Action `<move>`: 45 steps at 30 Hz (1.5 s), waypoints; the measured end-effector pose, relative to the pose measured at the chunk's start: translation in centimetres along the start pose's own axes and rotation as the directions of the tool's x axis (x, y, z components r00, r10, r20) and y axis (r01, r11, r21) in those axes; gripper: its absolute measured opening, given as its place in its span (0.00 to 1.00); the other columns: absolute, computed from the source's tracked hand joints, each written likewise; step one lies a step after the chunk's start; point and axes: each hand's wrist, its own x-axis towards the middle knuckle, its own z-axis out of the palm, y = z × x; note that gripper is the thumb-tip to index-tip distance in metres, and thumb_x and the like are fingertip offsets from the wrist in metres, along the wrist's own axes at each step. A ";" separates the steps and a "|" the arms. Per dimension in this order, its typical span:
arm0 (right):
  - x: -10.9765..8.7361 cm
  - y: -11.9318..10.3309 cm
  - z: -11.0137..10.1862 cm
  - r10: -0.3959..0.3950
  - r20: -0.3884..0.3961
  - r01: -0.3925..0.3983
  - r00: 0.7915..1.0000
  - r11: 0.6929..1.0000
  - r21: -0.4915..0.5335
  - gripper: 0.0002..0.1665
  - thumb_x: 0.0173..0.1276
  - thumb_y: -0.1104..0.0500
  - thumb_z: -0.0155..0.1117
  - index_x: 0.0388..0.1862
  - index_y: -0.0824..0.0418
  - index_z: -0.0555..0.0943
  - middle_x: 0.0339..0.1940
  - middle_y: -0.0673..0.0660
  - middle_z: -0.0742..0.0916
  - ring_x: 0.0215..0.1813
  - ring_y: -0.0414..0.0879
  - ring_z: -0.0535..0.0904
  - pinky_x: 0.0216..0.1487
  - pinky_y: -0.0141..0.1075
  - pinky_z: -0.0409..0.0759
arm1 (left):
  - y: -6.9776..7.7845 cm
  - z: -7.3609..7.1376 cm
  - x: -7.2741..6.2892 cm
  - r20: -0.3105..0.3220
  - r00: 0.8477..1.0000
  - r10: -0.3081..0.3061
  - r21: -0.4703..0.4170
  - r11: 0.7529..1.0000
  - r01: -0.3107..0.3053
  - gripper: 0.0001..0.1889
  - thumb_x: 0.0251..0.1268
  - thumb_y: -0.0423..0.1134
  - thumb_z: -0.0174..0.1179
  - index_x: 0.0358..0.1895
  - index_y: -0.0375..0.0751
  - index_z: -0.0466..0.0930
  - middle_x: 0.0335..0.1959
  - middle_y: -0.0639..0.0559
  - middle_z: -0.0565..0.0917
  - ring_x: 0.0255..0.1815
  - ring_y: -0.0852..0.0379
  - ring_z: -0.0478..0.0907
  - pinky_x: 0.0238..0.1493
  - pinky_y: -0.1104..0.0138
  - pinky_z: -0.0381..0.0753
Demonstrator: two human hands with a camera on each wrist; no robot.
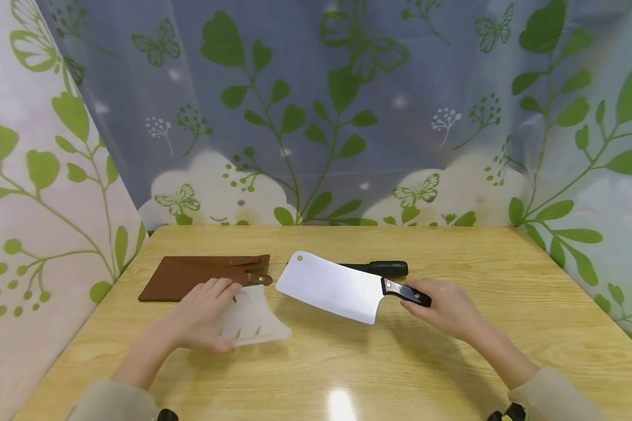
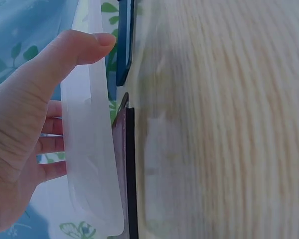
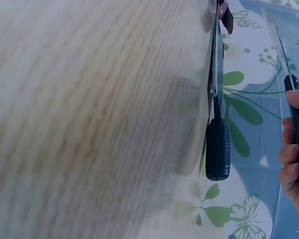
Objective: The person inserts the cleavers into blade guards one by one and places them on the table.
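Observation:
My right hand [image 1: 445, 304] grips a cleaver [image 1: 332, 286] by its black riveted handle [image 1: 408, 292]. The wide shiny blade points left, with a small hole near its far corner, and is held above the table. With thumb on one side and fingers on the other, my left hand [image 1: 205, 313] holds a translucent white plastic blade cover [image 1: 255, 321], which has several slits. In the left wrist view the cover [image 2: 92, 149] stands on edge between thumb and fingers. The blade's tip end is close to the cover, a gap showing between them.
Behind the left hand a brown leather sheath [image 1: 189, 275] with a snap strap lies flat on the wooden table [image 1: 316, 362]. A black-handled tool [image 1: 390, 268] lies behind the cleaver, partly hidden by the blade. A leaf-patterned curtain [image 1: 295, 117] hangs along the table's back edge.

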 end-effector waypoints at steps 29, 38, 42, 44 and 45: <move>0.3 -0.5 1.1 -0.035 -0.029 0.036 0.999 0.999 0.023 0.11 0.56 0.56 0.69 0.38 0.59 0.83 0.30 0.51 0.85 0.22 0.31 0.68 0.20 0.27 0.65 | 0.6 0.5 0.9 -0.032 0.999 0.015 0.036 0.999 -0.014 0.53 0.21 0.65 0.68 0.57 0.31 0.69 0.51 0.42 0.71 0.50 0.46 0.69 0.45 0.52 0.71; 0.5 0.0 0.9 -0.210 -0.122 0.218 0.970 0.974 0.056 0.11 0.50 0.64 0.71 0.34 0.58 0.81 0.28 0.51 0.84 0.23 0.31 0.70 0.20 0.25 0.68 | 0.6 0.6 1.1 -0.081 0.995 0.052 0.079 0.996 -0.046 0.54 0.18 0.66 0.68 0.55 0.32 0.70 0.49 0.43 0.72 0.48 0.47 0.69 0.43 0.54 0.71; 0.5 0.3 0.7 -0.241 -0.113 0.249 0.964 0.967 0.063 0.13 0.50 0.65 0.71 0.36 0.60 0.82 0.29 0.52 0.85 0.25 0.32 0.73 0.21 0.24 0.70 | 0.6 0.7 1.2 -0.079 0.995 0.061 0.085 0.995 -0.054 0.54 0.18 0.67 0.67 0.55 0.32 0.71 0.48 0.43 0.72 0.48 0.47 0.69 0.43 0.54 0.70; 0.4 0.5 0.5 -0.253 -0.105 0.261 0.962 0.963 0.066 0.14 0.50 0.65 0.71 0.37 0.62 0.82 0.30 0.53 0.85 0.25 0.34 0.75 0.21 0.25 0.71 | 0.6 0.8 1.2 -0.079 0.994 0.073 0.086 0.994 -0.066 0.55 0.18 0.67 0.67 0.55 0.32 0.71 0.48 0.43 0.72 0.48 0.47 0.69 0.43 0.54 0.70; 0.4 0.6 0.5 -0.260 -0.104 0.268 0.960 0.961 0.064 0.14 0.50 0.65 0.71 0.37 0.62 0.82 0.30 0.53 0.85 0.25 0.34 0.76 0.21 0.25 0.71 | 0.6 0.9 1.3 -0.079 0.994 0.079 0.088 0.993 -0.072 0.55 0.18 0.68 0.67 0.56 0.32 0.71 0.48 0.43 0.72 0.48 0.47 0.69 0.43 0.54 0.70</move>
